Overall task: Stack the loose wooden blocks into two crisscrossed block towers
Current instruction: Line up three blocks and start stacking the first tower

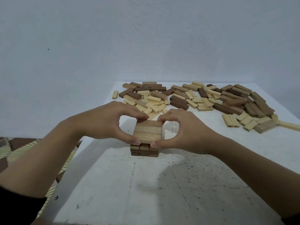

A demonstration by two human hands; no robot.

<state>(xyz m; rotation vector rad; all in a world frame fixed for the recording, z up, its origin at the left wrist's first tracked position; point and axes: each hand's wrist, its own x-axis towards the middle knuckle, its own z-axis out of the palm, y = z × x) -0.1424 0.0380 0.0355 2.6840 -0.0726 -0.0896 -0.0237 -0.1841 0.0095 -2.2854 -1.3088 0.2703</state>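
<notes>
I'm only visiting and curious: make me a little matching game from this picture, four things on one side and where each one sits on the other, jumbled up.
Things:
1. block tower
2. lone pale block
3. loose blocks
4. patterned floor

Places:
a. scattered along the table's far side
b. left of the table, lower down
c. between the left hand and the right hand
d. alone by the table's far left edge

Pairs: 1-c, 2-d, 3-a, 4-b
</notes>
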